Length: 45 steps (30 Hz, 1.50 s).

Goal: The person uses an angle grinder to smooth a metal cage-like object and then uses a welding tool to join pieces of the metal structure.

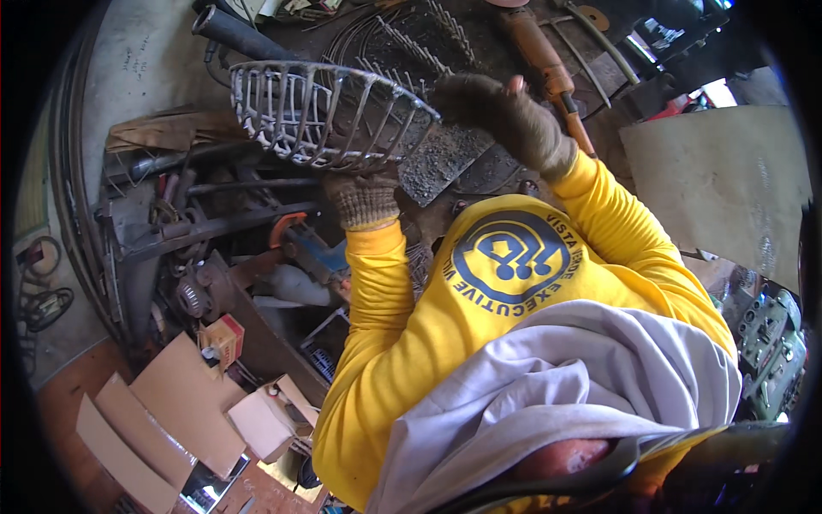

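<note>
A boat-shaped cage of welded metal rods [321, 107] is held up in front of me, tilted on its side, with spatter-like bumps on its bars. My left hand [364, 197], in a brown knit glove, grips its lower edge; the fingertips are hidden behind the bars. Gloved as well, my right hand [514, 124] is at the cage's right end, its fingers stretched toward the rim and its bare thumb tip raised. Whether those fingers touch the rim I cannot tell. Just beyond the right hand lies an orange power tool [544, 60], apparently an angle grinder.
Twisted metal rods [415, 47] and a gritty metal plate [445, 163] lie on the ground ahead. Steel scraps and a frame [214, 223] crowd the left. Opened cardboard boxes [184, 398] stand at lower left. A pale sheet [723, 184] is at right, above a green machine part [771, 347].
</note>
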Each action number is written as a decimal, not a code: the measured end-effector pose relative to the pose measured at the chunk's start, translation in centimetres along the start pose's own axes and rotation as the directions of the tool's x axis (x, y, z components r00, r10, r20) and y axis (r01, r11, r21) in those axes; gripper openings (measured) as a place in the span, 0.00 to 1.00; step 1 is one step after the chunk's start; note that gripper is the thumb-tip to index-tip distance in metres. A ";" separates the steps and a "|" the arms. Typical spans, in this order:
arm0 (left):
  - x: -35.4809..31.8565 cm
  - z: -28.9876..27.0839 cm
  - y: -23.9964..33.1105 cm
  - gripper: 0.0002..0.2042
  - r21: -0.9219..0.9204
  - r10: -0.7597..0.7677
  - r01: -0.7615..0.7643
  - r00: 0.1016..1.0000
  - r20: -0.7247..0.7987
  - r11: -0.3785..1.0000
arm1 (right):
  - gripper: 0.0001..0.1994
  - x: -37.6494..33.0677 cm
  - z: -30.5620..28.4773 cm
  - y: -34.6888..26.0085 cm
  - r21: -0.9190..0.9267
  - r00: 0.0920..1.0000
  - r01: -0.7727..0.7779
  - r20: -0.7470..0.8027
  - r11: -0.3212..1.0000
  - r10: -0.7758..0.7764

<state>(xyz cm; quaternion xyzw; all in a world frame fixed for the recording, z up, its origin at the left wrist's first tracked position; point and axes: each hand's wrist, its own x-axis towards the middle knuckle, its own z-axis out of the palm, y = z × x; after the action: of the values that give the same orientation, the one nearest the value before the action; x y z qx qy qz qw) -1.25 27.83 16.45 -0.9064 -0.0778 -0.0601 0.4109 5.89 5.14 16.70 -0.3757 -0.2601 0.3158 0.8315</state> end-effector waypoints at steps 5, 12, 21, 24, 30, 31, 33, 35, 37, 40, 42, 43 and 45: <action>-2.0 2.6 2.7 0.31 -0.857 -0.039 -0.008 0.999 0.014 -0.515 | 0.48 -0.6 3.1 0.4 -0.215 1.000 0.012 0.000 0.976 -0.012; -3.1 -2.1 5.0 0.26 -0.085 0.268 0.292 0.937 0.224 -0.952 | 0.39 -1.7 2.7 1.0 -0.116 0.996 -0.030 0.075 0.993 0.039; -4.0 -3.1 5.2 0.30 -0.149 0.269 0.335 0.899 0.347 -0.930 | 0.22 -3.5 0.5 -3.1 -0.025 0.987 -0.103 0.124 0.994 0.105; -4.9 -1.9 3.2 0.31 -0.467 -0.135 0.142 0.849 0.510 -0.873 | 0.33 -4.5 -1.4 -3.9 -0.036 0.999 0.032 0.025 0.999 -0.031; 0.6 -2.4 -3.9 0.28 -0.683 -0.263 0.010 0.919 0.295 -0.731 | 0.36 -5.2 -2.7 -2.2 -0.145 0.995 -0.045 0.082 0.988 0.058; -0.5 1.2 -4.7 0.27 -0.921 -0.282 -0.020 0.954 0.099 -0.390 | 0.36 -5.0 -2.0 -2.8 -0.124 0.989 -0.056 0.126 0.991 0.072; -0.7 -1.0 -5.5 0.22 -0.988 -0.250 -0.151 0.958 -0.139 -0.028 | 0.37 -4.6 -1.3 -2.7 -0.095 0.977 -0.079 0.189 0.992 0.096; -0.4 -3.4 -5.1 0.19 -0.960 -0.272 -0.042 0.962 0.037 -0.276 | 0.34 -5.0 -3.1 -1.8 -0.014 0.971 -0.116 0.209 0.993 0.116; -0.3 -4.4 -4.4 0.19 -0.811 -0.258 0.097 0.921 0.293 -0.577 | 0.34 -5.2 -3.6 -1.5 0.020 0.977 -0.093 0.194 0.995 0.087; -0.8 -5.6 -5.3 0.24 -0.909 -0.333 0.032 0.925 0.185 -0.415 | 0.37 -5.2 -4.3 -1.1 -0.193 0.989 0.047 0.146 0.980 -0.018; -1.3 -7.8 -4.7 0.28 -0.695 -0.276 0.150 0.843 0.461 -0.703 | 0.38 -5.6 -4.1 -1.0 -0.148 0.992 0.026 0.124 0.989 -0.008; -1.4 -8.2 -4.7 0.30 -0.800 -0.331 0.155 0.852 0.405 -0.580 | 0.38 -6.0 -4.6 -0.5 -0.161 0.996 0.033 0.088 0.986 -0.019; -1.7 -8.1 -5.2 0.34 -0.908 -0.334 0.144 0.898 0.287 -0.393 | 0.39 -6.1 -5.5 0.5 -0.173 0.998 0.041 0.052 0.984 -0.032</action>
<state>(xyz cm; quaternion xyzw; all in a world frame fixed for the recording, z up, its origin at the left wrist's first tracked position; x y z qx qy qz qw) -4.28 24.95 25.35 -0.8071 -0.1677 -0.2387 -0.5133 5.35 -1.56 11.92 -0.4342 -0.3140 0.2857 0.7945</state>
